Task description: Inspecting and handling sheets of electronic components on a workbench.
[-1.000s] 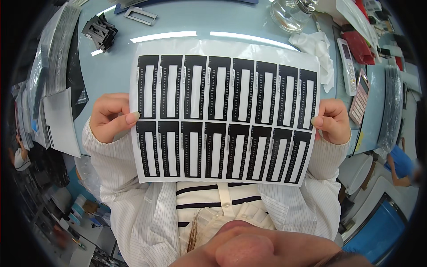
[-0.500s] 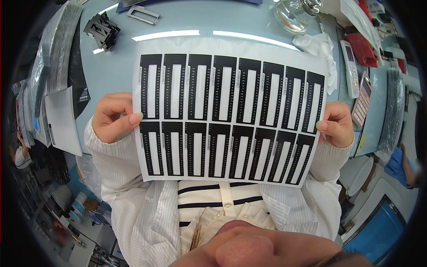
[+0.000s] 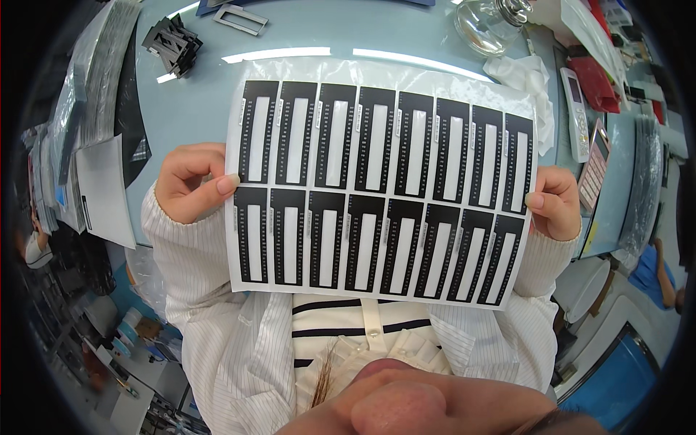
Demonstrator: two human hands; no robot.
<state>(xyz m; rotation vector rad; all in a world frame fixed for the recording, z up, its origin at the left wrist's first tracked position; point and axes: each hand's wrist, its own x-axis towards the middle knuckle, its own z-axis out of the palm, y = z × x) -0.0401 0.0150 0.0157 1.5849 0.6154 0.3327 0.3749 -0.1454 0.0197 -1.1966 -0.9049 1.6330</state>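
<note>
A white sheet of black labels [image 3: 377, 194] is held up in front of me between both hands. The labels stand in two rows, each a black frame round a long white window, with rows of tiny marks too small to make out. My left hand [image 3: 194, 181] pinches the sheet's left edge, thumb on the front face. On the opposite edge, my right hand [image 3: 555, 203] grips it the same way; its other fingers are partly behind the sheet. The sheet's upper part looks glossy and catches the light.
Beyond the sheet, a pile of black frames [image 3: 172, 45] and a grey frame [image 3: 241, 19] lie on the glass-topped table [image 3: 199, 101]. A glass pump bottle [image 3: 487, 27], white tissue [image 3: 523, 76], white remote [image 3: 575, 114] and pink calculator [image 3: 594, 156] are at right. Plastic-wrapped stacks [image 3: 101, 80] stand left.
The sheet has shifted slightly right and tilted a little, with its top edge showing more gloss. Both hands keep their hold on its edges.
</note>
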